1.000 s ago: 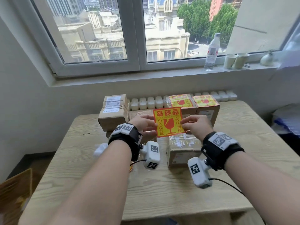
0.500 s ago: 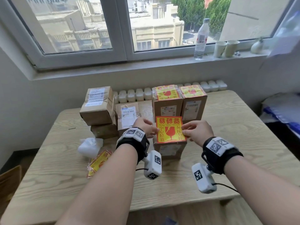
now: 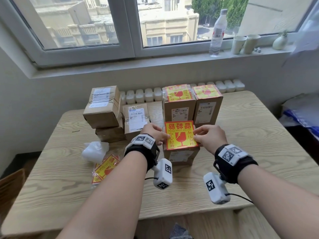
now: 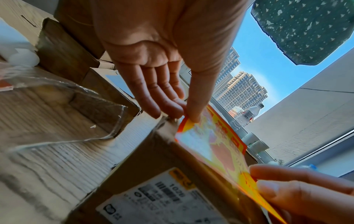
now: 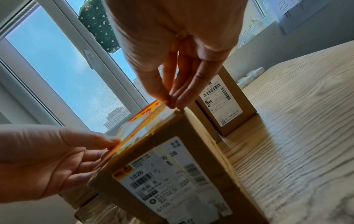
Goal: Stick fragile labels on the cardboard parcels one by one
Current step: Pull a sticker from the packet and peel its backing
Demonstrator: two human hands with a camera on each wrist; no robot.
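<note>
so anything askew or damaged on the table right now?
Mildly. The fragile label both hands are lowering onto the front parcel sits slightly rotated and overhangs its edges. The label on the rear left parcel looks wrinkled. Spare labels lie in a loose heap beside crumpled plastic. No damage visible.

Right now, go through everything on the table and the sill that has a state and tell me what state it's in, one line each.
Fragile label: held over the front parcel, pinched at both side edges.
Front parcel: upright, closed.
Left hand: pinching the label.
Right hand: pinching the label.
Two back parcels: upright, already labelled on top.
Left stack of parcels: no fragile label visible.
Water bottle: upright, capped.
Paper cups: upright.
</note>
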